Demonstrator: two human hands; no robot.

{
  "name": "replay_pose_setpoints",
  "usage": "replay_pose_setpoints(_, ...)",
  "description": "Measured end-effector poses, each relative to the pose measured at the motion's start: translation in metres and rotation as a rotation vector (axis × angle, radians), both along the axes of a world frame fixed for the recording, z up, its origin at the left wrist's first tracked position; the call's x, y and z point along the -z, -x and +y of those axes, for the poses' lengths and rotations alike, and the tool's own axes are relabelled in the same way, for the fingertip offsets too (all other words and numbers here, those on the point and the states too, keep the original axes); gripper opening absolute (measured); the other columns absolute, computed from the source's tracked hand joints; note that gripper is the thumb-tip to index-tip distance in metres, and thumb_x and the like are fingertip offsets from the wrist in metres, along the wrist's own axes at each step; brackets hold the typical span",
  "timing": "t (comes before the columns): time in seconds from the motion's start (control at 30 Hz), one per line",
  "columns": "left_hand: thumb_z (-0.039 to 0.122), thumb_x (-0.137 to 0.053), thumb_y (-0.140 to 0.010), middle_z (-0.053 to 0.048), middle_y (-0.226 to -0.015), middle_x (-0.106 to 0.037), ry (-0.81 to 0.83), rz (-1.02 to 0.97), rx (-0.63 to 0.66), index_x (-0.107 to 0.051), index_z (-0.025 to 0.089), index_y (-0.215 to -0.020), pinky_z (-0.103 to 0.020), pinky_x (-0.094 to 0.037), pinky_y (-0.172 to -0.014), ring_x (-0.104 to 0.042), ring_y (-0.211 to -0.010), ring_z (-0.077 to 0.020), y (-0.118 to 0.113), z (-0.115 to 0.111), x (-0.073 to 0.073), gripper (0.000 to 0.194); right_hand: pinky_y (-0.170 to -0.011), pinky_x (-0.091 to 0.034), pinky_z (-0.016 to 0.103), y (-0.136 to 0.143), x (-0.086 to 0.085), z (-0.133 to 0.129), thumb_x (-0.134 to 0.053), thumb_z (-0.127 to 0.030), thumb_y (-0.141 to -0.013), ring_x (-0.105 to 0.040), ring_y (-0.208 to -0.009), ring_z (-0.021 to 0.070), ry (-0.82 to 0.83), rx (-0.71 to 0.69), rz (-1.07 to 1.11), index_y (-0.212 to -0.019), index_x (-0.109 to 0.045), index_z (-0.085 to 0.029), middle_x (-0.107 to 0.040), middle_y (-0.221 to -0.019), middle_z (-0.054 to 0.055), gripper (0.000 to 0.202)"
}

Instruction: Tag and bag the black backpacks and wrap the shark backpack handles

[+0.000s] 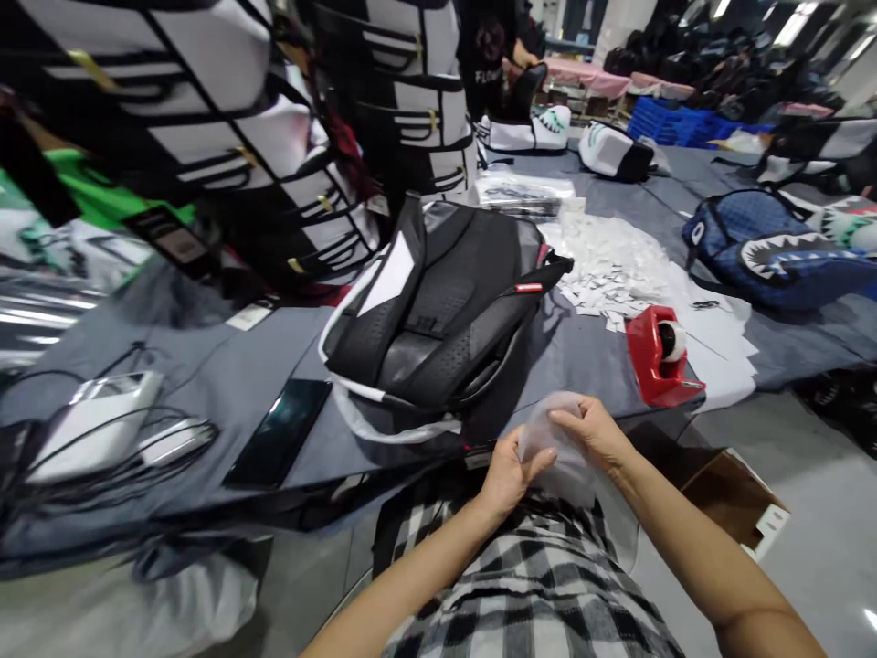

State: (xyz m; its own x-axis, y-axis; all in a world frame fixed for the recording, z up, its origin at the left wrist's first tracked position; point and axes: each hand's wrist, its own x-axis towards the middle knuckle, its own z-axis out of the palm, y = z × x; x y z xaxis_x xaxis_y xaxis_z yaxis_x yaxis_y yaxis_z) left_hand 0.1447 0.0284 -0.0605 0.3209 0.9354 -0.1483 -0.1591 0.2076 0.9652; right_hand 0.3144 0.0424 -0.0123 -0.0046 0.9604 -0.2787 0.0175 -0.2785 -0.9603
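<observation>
My left hand [508, 473] and my right hand [595, 431] both pinch a thin clear plastic bag [556, 428] just in front of my checked shirt, at the near edge of the grey table [226, 375]. Right behind the bag lies a black and white backpack [438, 311], back panel up, straps toward me. A red tape dispenser [659, 356] stands to the right of my right hand.
A dark phone [280, 431] lies left of the backpack, with white devices and cables [102, 420] farther left. Stacked black and white backpacks [239, 137] rise behind. Small white paper slips [617, 265] and a blue shark backpack [774, 247] lie right. A cardboard box [733, 498] sits on the floor.
</observation>
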Motion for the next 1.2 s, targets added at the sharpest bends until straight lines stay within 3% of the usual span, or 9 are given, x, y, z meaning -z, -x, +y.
replay_pose_setpoints(0.17,0.047,-0.060,-0.092,-0.009,-0.107,-0.075,-0.218,0.118,-0.278,-0.072,0.017,-0.111,-0.034,-0.053,-0.093,-0.069,-0.100,-0.0229,0.017,0.000,-0.006,0.038,-0.069,-0.052,0.029,0.013,-0.004,0.003,-0.076,-0.050,-0.077,-0.065,-0.072,0.0194,-0.255,-0.104,-0.310,-0.084,-0.076,-0.018,-0.074,-0.081,0.006,0.033)
replay_pose_setpoints(0.37,0.034,-0.053,-0.099,-0.008,-0.097,-0.077,-0.665,0.255,-0.165,-0.074,0.020,-0.109,-0.031,-0.056,-0.081,-0.071,-0.087,-0.0193,0.050,-0.017,-0.004,0.027,-0.081,-0.054,0.031,0.022,-0.020,0.007,-0.064,-0.054,-0.090,-0.069,-0.086,0.0214,-0.344,-0.411,-0.344,-0.089,-0.080,-0.022,-0.075,-0.090,0.008,0.036)
replay_pose_setpoints(0.43,0.031,-0.056,-0.097,-0.008,-0.099,-0.076,-0.761,0.356,-0.283,-0.071,0.020,-0.111,-0.034,-0.056,-0.084,-0.070,-0.090,-0.0198,0.065,-0.024,0.002,0.023,-0.078,-0.055,0.031,0.025,-0.020,0.010,-0.056,-0.057,-0.093,-0.070,-0.084,0.0223,-0.301,-0.408,-0.337,-0.089,-0.079,-0.020,-0.076,-0.088,0.008,0.044)
replay_pose_setpoints(0.53,0.033,-0.057,-0.096,-0.009,-0.104,-0.072,-0.634,0.571,-0.551,-0.067,0.020,-0.111,-0.038,-0.054,-0.090,-0.067,-0.099,-0.0216,0.082,-0.027,0.011,0.022,-0.072,-0.054,0.029,0.019,-0.020,0.017,-0.051,-0.055,-0.094,-0.070,-0.077,0.0227,-0.319,-0.316,-0.484,-0.088,-0.079,-0.019,-0.076,-0.081,0.006,0.046)
replay_pose_setpoints(0.6,0.038,-0.055,-0.097,-0.009,-0.102,-0.071,-0.504,0.671,-0.602,-0.066,0.020,-0.108,-0.040,-0.054,-0.090,-0.066,-0.099,-0.0232,0.084,-0.022,0.017,0.024,-0.074,-0.054,0.029,0.012,-0.022,0.020,-0.051,-0.045,-0.094,-0.072,-0.082,0.0241,-0.375,-0.332,-0.633,-0.094,-0.079,-0.020,-0.078,-0.087,0.006,0.037)
replay_pose_setpoints(0.77,0.043,-0.057,-0.094,-0.008,-0.096,-0.075,-0.306,0.536,-0.440,-0.070,0.019,-0.096,-0.039,-0.052,-0.089,-0.069,-0.095,-0.0249,0.058,0.001,0.020,0.027,-0.068,-0.049,0.025,0.009,-0.036,0.023,-0.052,-0.014,-0.079,-0.074,-0.083,0.0234,-0.367,-0.577,-1.033,-0.111,-0.076,-0.028,-0.079,-0.096,0.005,0.041)
replay_pose_setpoints(0.9,0.048,-0.060,-0.089,-0.004,-0.069,-0.073,-0.065,0.238,-0.368,-0.069,0.018,-0.078,-0.030,-0.051,-0.069,-0.068,-0.065,-0.0188,0.049,0.005,0.013,0.033,-0.060,-0.041,0.023,0.013,-0.042,0.035,-0.051,-0.006,-0.073,-0.072,-0.073,0.0208,-0.306,-0.667,-1.214,-0.101,-0.077,-0.025,-0.078,-0.080,0.007,0.042)
replay_pose_setpoints(1.03,0.057,-0.063,-0.085,0.000,-0.064,-0.066,0.007,0.107,-0.440,-0.066,0.017,-0.073,-0.024,-0.043,-0.059,-0.058,-0.058,-0.0132,0.057,-0.008,-0.002,0.042,-0.061,-0.040,0.024,0.023,-0.027,0.061,-0.051,-0.014,-0.076,-0.064,-0.066,0.0187,-0.298,-0.772,-0.904,-0.078,-0.073,-0.019,-0.071,-0.068,0.004,0.023)
replay_pose_setpoints(1.2,0.045,-0.056,-0.096,0.001,-0.066,-0.064,-0.299,0.415,-0.415,-0.065,0.019,-0.074,-0.024,-0.041,-0.061,-0.056,-0.061,-0.0127,0.057,-0.014,-0.008,0.036,-0.056,-0.037,0.023,0.061,0.002,0.078,-0.057,-0.045,-0.080,-0.046,-0.057,0.0127,-0.154,-0.783,-0.398,-0.058,-0.058,-0.017,-0.055,-0.058,-0.001,0.036)
